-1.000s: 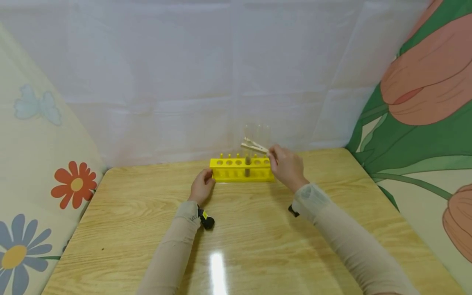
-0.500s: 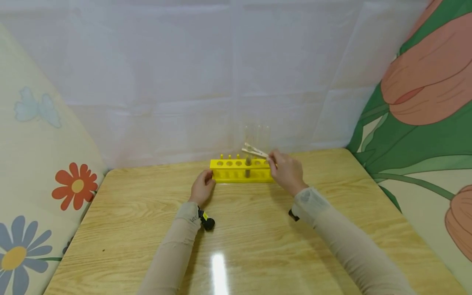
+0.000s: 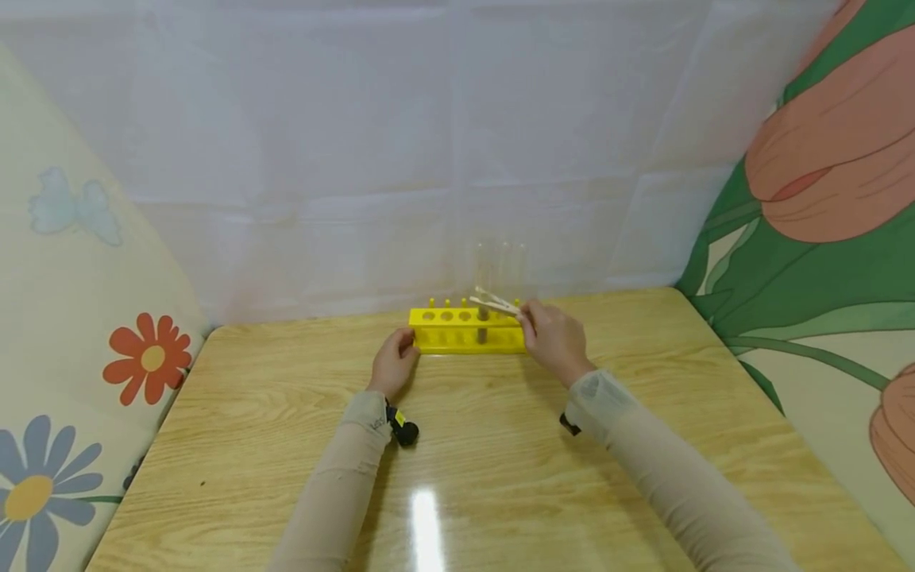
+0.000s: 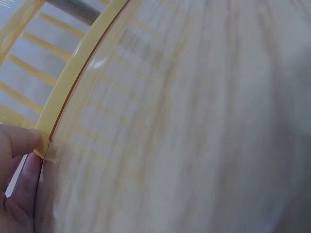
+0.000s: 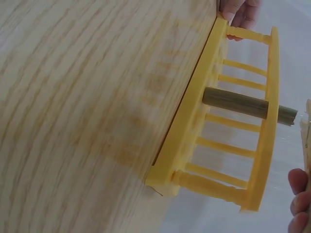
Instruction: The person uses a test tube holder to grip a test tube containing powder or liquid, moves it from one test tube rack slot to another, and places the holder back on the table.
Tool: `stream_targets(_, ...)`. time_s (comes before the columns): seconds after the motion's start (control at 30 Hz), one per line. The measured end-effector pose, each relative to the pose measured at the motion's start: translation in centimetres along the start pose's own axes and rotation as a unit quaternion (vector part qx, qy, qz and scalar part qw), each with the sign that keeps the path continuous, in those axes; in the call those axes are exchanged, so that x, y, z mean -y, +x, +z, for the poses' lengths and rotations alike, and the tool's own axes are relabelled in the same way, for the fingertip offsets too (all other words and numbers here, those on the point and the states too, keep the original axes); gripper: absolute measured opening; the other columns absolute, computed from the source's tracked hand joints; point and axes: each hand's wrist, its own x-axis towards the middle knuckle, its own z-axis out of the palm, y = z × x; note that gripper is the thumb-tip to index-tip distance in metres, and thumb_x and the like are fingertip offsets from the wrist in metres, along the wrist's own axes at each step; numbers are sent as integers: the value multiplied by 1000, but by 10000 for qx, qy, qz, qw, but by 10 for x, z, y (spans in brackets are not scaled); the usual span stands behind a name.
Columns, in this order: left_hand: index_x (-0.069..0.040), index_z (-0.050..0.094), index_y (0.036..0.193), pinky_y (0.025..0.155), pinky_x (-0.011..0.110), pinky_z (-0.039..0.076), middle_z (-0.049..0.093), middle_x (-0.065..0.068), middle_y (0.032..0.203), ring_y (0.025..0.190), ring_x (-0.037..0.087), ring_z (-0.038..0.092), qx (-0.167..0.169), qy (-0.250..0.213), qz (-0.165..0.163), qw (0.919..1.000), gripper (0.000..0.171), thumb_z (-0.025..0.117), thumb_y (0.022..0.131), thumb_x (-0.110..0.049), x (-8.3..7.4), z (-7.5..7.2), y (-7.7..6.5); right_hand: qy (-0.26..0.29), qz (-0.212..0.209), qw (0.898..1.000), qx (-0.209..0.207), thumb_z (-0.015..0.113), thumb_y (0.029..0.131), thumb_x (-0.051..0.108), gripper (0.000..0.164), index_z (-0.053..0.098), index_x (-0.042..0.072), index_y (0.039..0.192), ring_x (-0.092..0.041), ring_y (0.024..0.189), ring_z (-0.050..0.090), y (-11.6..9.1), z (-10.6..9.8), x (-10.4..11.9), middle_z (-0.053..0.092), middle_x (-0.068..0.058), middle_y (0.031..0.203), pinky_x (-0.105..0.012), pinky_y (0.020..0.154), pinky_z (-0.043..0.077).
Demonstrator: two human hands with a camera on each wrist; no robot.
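Note:
A yellow test tube rack (image 3: 436,347) stands near the back of the table. My left hand (image 3: 392,365) grips its left end, thumb and fingers at the base corner in the left wrist view. In one rack hole stands a clear test tube (image 3: 483,274), its lower part filled with something dark greenish-brown. My right hand (image 3: 557,340) holds a wooden test tube clamp (image 3: 500,304), whose prongs lie at the tube just above the rack. Whether the prongs touch the glass, I cannot tell. In the right wrist view, only the right fingers (image 5: 299,204) and the clamp's edge show.
More clear test tubes (image 3: 522,262) stand upside down at the rack's right rear, faint against the white backdrop (image 3: 322,159). Yellow pegs line the rack's back. The wood-grain table (image 3: 472,461) reaches toward me, with flower-printed cloth (image 3: 822,262) at both sides.
My right hand has come down slightly, and the clamp's prongs have slid lower along the filled tube toward the rack. The left hand stays at the rack's left end.

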Motion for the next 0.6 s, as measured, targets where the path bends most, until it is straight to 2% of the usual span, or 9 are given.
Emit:
stream_targets(0.23, 8, 56, 132, 109, 48, 47, 60, 26, 132, 125, 39, 56, 19, -41, 20, 10000, 36, 60, 97, 2, -1, 1, 1, -79, 42, 9998, 151, 70, 95, 12, 10, 67, 3, 96, -25, 53, 60, -4, 4, -1, 70, -11, 74, -39, 41, 49)
stream_targets(0.6, 8, 57, 132, 109, 48, 47, 60, 26, 132, 126, 39, 56, -25, -107, 36, 9999, 35, 60, 97, 3, 0, 0, 1, -66, 35, 9997, 249, 71, 94, 12, 10, 66, 3, 94, -23, 51, 56, -6, 7, -3, 66, -11, 71, -37, 40, 46)
